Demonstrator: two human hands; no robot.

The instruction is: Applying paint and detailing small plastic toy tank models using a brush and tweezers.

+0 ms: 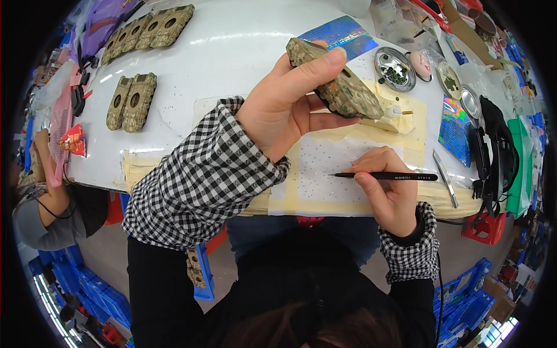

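Note:
My left hand (296,95) is closed around a camouflage-patterned shell (347,93), held tilted above the table. Between the fingers and thumb of my right hand (386,185) is a pair of black tweezers (394,176), its tip pointing left. The tip is over a white sheet (313,197) scattered with tiny dark specks; whether it grips one is too small to tell. Beyond the right hand lies a small yellowish block (400,122) with a white nozzle-like piece on it. A second, silver pair of tweezers (445,180) rests to the right.
More camouflage shells (139,101) stand at the left and a row (154,29) at the far left. Round metal dishes (395,69) with dark green bits, shiny holographic sheets (455,130) and a black pouch (500,139) crowd the right. Another person's arm (49,174) shows at the left edge.

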